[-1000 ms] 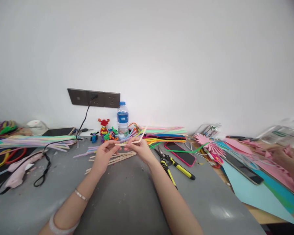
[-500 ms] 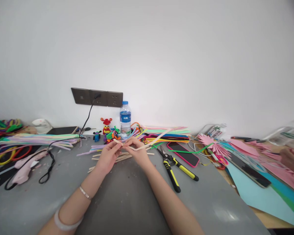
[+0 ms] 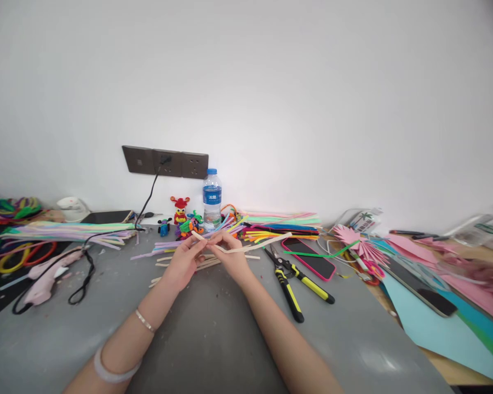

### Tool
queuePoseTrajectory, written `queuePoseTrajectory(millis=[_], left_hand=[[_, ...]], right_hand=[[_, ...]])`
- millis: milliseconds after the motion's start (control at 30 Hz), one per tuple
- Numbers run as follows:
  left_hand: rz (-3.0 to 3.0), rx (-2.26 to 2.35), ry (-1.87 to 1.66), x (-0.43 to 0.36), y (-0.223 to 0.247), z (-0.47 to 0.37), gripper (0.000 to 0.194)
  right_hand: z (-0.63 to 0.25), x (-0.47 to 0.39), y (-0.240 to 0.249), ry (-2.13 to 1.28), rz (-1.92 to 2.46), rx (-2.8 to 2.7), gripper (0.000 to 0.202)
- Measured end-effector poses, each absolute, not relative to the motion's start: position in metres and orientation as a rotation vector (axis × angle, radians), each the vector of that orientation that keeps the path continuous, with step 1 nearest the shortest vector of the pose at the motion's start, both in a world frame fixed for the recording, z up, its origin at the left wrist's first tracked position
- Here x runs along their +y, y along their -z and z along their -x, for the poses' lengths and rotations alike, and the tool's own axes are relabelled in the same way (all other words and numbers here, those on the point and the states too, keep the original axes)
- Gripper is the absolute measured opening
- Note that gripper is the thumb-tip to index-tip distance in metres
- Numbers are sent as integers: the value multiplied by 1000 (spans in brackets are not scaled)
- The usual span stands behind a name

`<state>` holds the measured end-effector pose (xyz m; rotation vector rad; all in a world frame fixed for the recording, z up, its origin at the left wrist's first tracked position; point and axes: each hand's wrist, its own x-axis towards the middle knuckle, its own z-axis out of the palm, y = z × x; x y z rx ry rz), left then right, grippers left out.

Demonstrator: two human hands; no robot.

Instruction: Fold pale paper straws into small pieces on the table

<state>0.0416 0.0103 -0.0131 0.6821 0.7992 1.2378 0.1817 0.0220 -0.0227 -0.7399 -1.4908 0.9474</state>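
I had a cream stem (image 3: 265,243) pinched between both hands, over the smooth grey table (image 3: 213,339) and on the near side of the clear plastic bottle (image 3: 212,198). Its long axis ran mostly left to right: the longer part came out past my right hand (image 3: 232,260) and rose gently to the right, while a short end poked up and leftward from my fingertips. My fingers hid the middle. My left hand (image 3: 184,265) was nearly closed, thumb and fingertips together on the stem by its short end; my right was curled just as tight, its fingertips meeting the left's on the same piece. The stem looked matte, slim and even in width. Beneath my hands lay straight beige stems (image 3: 208,264). To the right, the pliers (image 3: 286,267), metal with yellow-and-black grips, lay splayed beside the phone (image 3: 310,257), flat and dark in a pink case, a bent green stem (image 3: 332,254) across it. A red figure (image 3: 181,212) with round ears stood left of the bottle.
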Motion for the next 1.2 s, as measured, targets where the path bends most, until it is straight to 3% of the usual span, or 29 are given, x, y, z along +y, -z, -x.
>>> queuePoseTrajectory(millis=[500, 733, 1200], left_hand=[[-613, 858, -1324, 16, 11, -38, 32], [-618, 881, -1304, 18, 14, -37, 32], [-753, 903, -1387, 19, 21, -36, 32]], right_hand=[[-186, 24, 22, -946, 809, -1494, 14], [-183, 24, 18, -1302, 703, -1293, 29], [-186, 29, 23, -1423, 749, -1241, 27]])
